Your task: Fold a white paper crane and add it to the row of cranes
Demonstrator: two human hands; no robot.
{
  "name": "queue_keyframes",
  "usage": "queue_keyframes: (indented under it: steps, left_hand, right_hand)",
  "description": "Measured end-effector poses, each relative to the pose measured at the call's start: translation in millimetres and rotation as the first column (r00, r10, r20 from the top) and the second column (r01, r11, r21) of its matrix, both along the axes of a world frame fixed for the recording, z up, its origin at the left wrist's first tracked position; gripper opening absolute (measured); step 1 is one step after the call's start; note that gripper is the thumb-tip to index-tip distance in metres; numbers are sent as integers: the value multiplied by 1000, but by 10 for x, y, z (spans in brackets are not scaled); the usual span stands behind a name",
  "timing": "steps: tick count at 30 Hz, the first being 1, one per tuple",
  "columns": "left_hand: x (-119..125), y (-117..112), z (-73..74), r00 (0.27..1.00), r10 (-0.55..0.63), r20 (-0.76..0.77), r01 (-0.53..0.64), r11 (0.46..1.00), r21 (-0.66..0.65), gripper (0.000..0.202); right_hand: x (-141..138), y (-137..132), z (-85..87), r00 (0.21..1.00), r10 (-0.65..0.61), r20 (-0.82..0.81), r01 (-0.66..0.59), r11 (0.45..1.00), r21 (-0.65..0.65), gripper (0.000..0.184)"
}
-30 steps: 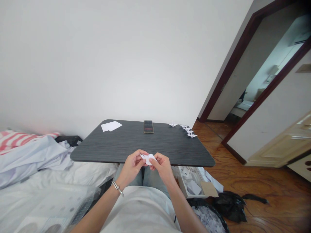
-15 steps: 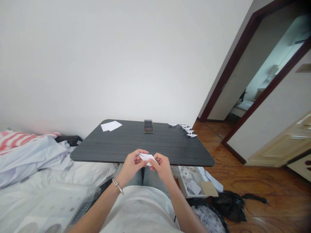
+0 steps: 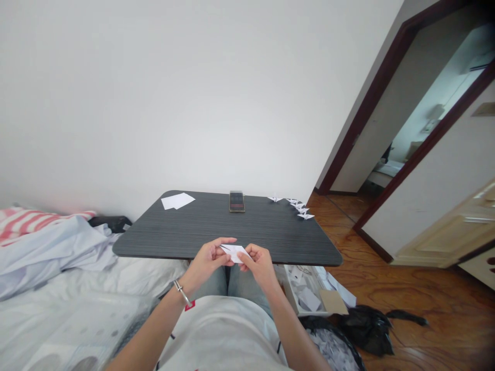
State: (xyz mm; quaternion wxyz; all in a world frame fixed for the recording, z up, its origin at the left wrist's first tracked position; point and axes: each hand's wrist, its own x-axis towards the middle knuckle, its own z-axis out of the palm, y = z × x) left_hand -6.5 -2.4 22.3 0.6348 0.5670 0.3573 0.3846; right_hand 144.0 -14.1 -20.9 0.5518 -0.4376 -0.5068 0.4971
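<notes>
Just below the middle of the frame, both hands meet over the near edge of a dark table (image 3: 216,226) and pinch a small piece of folded white paper (image 3: 234,252) between them. The left hand (image 3: 209,257) has its fingers closed on the paper's left end, thumb on top, and a thin metal bracelet (image 3: 178,291) circles that wrist. The right hand (image 3: 260,262) has its fingers curled and closed on the paper's right end, so the paper is held in the air between the two hands, just at the table's front edge and above the person's lap. At the far edge of the table, in the centre of the frame, a phone (image 3: 236,201) stands upright. To its left, near the table's far left corner, lie loose white sheets (image 3: 177,200). To the right of the phone, along the table's far right corner, a row of small folded paper figures (image 3: 298,206) sits in a line. In the lower left of the frame is rumpled white bedding (image 3: 58,288), with a red and white striped cloth (image 3: 23,220) at the left edge. In the lower right, on the wooden floor (image 3: 425,299), a cardboard box (image 3: 309,296) holds paper scraps, and a black plastic bag (image 3: 367,324) lies just beside it. An open doorway (image 3: 421,129) fills the upper right.
</notes>
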Motion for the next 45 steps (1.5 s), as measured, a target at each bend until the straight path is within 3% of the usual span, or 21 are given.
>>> queue_keyframes:
  steps: [7,12,17,29,38,45]
  left_hand:
    - [11,76,-149,999,34,-39,-34,999,1,56]
    - [0,119,-238,994,88,-61,-85,995,49,48]
    - [-8,125,-273,994,67,-84,-60,995,84,44]
    - [-41,93,-91,993,77,-87,-74,996,43,47]
    - [-94,101,-65,989,109,-96,-104,993,53,48]
    - [-141,134,-62,990,111,-85,-106,993,59,48]
  right_hand:
    - [-4,10,-12,1000,12,-3,-12,999,-39,25]
    - [-17,15,-33,997,70,21,-69,997,-35,19]
    - [-39,8,-43,997,66,30,-64,997,-46,16]
    - [82,4,-17,988,154,26,-152,986,-70,17]
    - [145,-9,52,985,172,5,-171,982,-76,19]
    - [212,-22,92,966,260,11,-258,963,-82,25]
